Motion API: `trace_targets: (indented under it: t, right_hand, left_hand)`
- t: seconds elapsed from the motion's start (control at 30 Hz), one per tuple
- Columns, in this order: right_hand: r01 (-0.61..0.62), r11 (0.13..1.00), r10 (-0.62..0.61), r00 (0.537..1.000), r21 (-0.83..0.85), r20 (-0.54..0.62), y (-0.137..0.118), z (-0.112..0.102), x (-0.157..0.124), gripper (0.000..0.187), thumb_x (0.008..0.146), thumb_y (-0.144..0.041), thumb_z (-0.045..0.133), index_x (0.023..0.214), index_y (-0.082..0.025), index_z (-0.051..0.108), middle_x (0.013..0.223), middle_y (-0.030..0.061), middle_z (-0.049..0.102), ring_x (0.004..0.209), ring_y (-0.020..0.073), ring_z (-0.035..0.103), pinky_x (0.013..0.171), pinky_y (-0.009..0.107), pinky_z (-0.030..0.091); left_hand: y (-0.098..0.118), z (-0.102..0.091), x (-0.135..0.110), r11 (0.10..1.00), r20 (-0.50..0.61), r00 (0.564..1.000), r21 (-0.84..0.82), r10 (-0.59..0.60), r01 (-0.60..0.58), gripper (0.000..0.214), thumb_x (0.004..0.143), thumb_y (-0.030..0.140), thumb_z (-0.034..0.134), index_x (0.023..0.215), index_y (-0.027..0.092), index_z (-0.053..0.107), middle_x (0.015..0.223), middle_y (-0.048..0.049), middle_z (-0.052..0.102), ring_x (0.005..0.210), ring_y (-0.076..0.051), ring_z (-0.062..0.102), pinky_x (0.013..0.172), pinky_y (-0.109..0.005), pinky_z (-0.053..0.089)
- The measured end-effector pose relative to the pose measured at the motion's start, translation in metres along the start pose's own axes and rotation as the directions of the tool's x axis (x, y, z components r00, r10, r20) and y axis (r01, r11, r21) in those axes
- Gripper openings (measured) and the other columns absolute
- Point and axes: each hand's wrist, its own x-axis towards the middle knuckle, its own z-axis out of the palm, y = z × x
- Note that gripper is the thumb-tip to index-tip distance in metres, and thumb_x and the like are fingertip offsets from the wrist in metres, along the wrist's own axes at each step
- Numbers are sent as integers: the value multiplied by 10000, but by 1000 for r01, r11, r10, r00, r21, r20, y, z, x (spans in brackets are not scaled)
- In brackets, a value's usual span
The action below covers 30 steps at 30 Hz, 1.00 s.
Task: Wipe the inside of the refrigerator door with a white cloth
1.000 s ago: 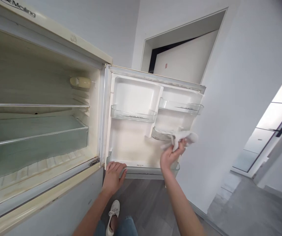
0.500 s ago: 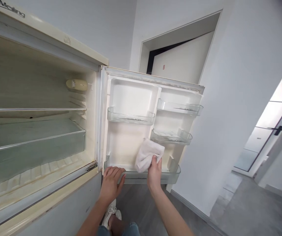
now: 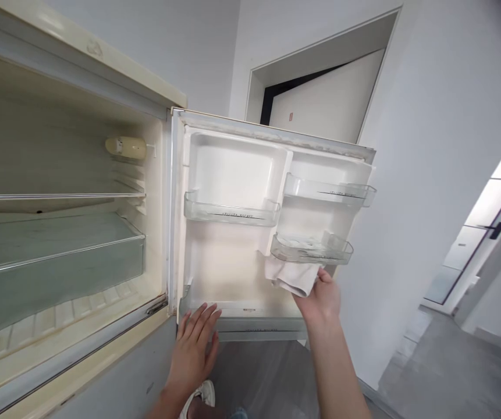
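A white cloth (image 3: 291, 276) hangs from my right hand (image 3: 320, 297), whose fingers are closed on its right side. It is just under the lower right door shelf (image 3: 313, 251), against the inner face of the open fridge door (image 3: 228, 256). My left hand (image 3: 195, 337) rests at the left end of the clear bottom door bin (image 3: 254, 329), fingers stretched out and slightly apart, holding nothing. My right forearm covers the bin's right end.
The fridge compartment (image 3: 156, 174) stands open on the left, with glass shelves and a greenish drawer (image 3: 58, 285). Clear racks (image 3: 233, 214) line the door. Behind it are a wall and a doorway (image 3: 329, 99). My shoe (image 3: 208, 393) shows on the grey floor below.
My right hand has carried the cloth rightward and slightly up, to beneath the lower right shelf. My left hand stays at the bottom bin. The view has shifted a little closer to the door.
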Motion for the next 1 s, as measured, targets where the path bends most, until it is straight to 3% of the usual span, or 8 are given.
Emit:
trace_targets:
  t: [0.17, 0.27, 0.33, 0.43, 0.57, 0.77, 1.0]
  right_hand:
    - [174, 980, -169, 984, 95, -56, -38, -32, 6, 434, 788, -188, 295, 1129, -170, 563, 1017, 80, 676, 892, 209, 663, 804, 474, 549]
    - [247, 961, -234, 966, 127, -108, -45, -40, 14, 431, 780, -185, 293, 1100, -167, 580, 1030, 85, 667, 940, 211, 649, 824, 478, 542]
    - [279, 949, -268, 959, 147, -93, -39, -38, 21, 427, 772, -171, 295, 1082, -160, 589, 1027, 82, 666, 952, 201, 643, 850, 460, 533]
    - [323, 932, -336, 940, 162, 56, -24, -29, 32, 403, 777, -201, 312, 1062, -171, 596, 1029, 76, 664, 950, 201, 636, 875, 466, 514]
    - [281, 949, -303, 937, 141, 176, -5, -12, 38, 370, 789, -235, 335, 1040, -214, 606, 1040, 58, 663, 938, 200, 632, 850, 479, 507]
    - [280, 943, -305, 944, 180, 129, 20, 14, 29, 350, 828, -315, 351, 1050, -245, 612, 1046, 37, 671, 951, 194, 622, 818, 454, 513]
    - [211, 971, -226, 962, 110, 152, 60, 20, 19, 330, 806, -371, 460, 1074, -251, 610, 1018, 22, 685, 919, 193, 637, 775, 402, 530]
  left_hand:
    - [-2, 1, -1, 1000, -9, 1000, 16, 26, -26, 546, 812, 215, 504, 1345, 242, 391, 1317, 29, 598, 1260, -181, 453, 1074, -393, 234]
    - [1, 0, 1, 1000, -21, 1000, 0, 6, -6, 504, 805, 210, 512, 1303, 241, 442, 1271, 24, 631, 1222, -182, 490, 1063, -396, 243]
    - [3, -2, 3, 1000, -28, 999, -16, -18, 18, 469, 803, 201, 514, 1268, 246, 474, 1234, 23, 653, 1186, -181, 520, 1060, -400, 246]
    - [6, -4, 6, 998, -30, 999, -46, -36, 34, 458, 801, 188, 510, 1254, 245, 479, 1206, 24, 666, 1161, -176, 539, 1058, -396, 245]
    - [8, -6, 9, 996, -10, 999, -77, -45, 44, 455, 809, 200, 499, 1260, 249, 466, 1206, 34, 665, 1157, -167, 542, 1058, -381, 237]
    - [10, -8, 13, 997, -9, 999, -65, -44, 43, 447, 818, 213, 491, 1264, 240, 463, 1211, 39, 664, 1161, -163, 547, 1053, -384, 251]
    - [9, -3, 9, 994, 22, 998, -90, -58, 60, 477, 829, 198, 470, 1297, 279, 431, 1254, 43, 639, 1189, -164, 531, 1042, -396, 288]
